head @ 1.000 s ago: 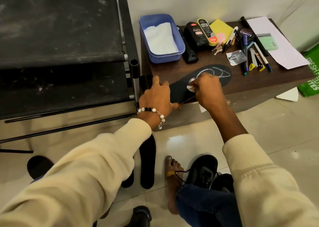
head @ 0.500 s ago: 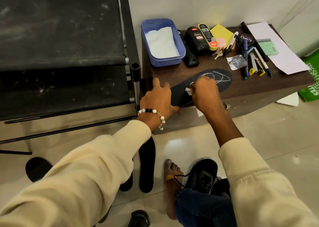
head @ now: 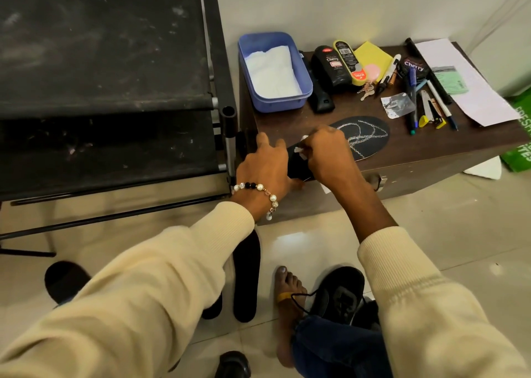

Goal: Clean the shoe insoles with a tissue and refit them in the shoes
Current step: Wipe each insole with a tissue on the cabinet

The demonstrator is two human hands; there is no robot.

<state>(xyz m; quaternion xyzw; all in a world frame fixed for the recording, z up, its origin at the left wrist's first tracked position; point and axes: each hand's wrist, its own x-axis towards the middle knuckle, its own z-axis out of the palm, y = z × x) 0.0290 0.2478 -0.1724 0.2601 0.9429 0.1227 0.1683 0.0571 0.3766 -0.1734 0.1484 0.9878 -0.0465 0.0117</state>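
Insole (head: 363,136) on table, left hand (head: 265,165) pinning heel, right hand (head: 327,153) pressing tissue (head: 300,147)

2 arms in cream ribbed-knit sleeves, cuffs w/ finer vertical ribbing, both pushed back from the wrists. Left sleeve (head: 138,285) fills the lower-left; right sleeve (head: 425,297) the lower-right, faint lighter mottling on the fabric. Left wrist has a bead bracelet (head: 260,195): white pearl-like beads, a few black ones, 1 or 2 pinkish, plus a small dangling bit. Left hand (head: 265,166) and right hand (head: 327,154) bare, no rings visible. Dark blue jeans (head: 330,346) at bottom. Bare foot (head: 287,305) w/ a yellow band across it.
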